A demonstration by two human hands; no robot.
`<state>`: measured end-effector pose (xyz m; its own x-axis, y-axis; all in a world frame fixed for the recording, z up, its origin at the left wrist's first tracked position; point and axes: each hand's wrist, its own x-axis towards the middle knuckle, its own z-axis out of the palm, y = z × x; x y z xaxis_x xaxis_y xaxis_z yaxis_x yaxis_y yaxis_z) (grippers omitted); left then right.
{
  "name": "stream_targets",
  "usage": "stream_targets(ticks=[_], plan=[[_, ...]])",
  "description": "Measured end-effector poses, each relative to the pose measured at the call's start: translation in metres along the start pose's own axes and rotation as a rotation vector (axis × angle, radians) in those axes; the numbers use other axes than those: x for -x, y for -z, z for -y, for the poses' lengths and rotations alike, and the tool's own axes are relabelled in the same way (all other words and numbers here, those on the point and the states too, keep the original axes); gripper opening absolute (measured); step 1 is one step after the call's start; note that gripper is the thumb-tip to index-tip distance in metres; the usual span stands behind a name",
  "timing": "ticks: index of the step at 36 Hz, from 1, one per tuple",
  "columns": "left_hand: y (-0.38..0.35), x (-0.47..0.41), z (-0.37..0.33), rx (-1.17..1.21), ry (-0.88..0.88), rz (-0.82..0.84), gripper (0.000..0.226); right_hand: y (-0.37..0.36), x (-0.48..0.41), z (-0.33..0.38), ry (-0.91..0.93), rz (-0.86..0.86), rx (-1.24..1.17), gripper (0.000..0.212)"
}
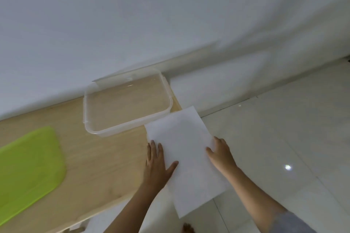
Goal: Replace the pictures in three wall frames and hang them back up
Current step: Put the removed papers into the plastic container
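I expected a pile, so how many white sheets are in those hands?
1 visible: the white sheet overhanging the right end of the table, left hand on its left edge, right hand holding its right edge. Others may lie hidden underneath.

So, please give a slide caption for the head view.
Left hand touches and right hand grips a white sheet at the wooden table edge, beside a clear box.

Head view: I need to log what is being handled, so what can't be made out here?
- sheet: head view shows only a blank white face; the other side is turned away.
- right hand: motion blur at the sheet's edge hides whether its fingers curl under.
- green mat: cut off by the left edge of the view.
- table: its near end is cut off by the bottom edge.
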<state>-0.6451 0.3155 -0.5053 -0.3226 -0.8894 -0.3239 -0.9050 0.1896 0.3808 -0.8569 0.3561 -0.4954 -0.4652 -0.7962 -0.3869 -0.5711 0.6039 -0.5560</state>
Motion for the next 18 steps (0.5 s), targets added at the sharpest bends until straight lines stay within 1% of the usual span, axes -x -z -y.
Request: stream_targets(ticks=[5, 8, 10, 13, 16, 18], plan=[[-0.003, 0.0, -0.003, -0.005, 0.014, -0.015, 0.092, 0.005, 0.004, -0.004, 0.094, -0.132, -0.055, 0.041], [-0.004, 0.0, -0.006, 0.021, 0.036, -0.043, 0.089, 0.01, 0.006, -0.006, 0.15, -0.158, -0.154, 0.03], [-0.005, -0.001, -0.008, 0.027, 0.056, -0.063, 0.085, 0.013, 0.007, -0.009, 0.198, -0.134, -0.171, 0.028], [-0.003, -0.005, -0.013, 0.037, 0.062, -0.099, 0.078, 0.025, 0.01, -0.009, 0.23, -0.076, -0.226, 0.031], [0.005, -0.012, -0.022, 0.076, 0.029, -0.133, 0.074, 0.042, 0.019, -0.003, 0.256, -0.032, -0.357, 0.035], [0.014, -0.02, -0.029, 0.089, -0.028, -0.18, 0.073, 0.054, 0.024, -0.002, 0.287, -0.012, -0.435, 0.037]])
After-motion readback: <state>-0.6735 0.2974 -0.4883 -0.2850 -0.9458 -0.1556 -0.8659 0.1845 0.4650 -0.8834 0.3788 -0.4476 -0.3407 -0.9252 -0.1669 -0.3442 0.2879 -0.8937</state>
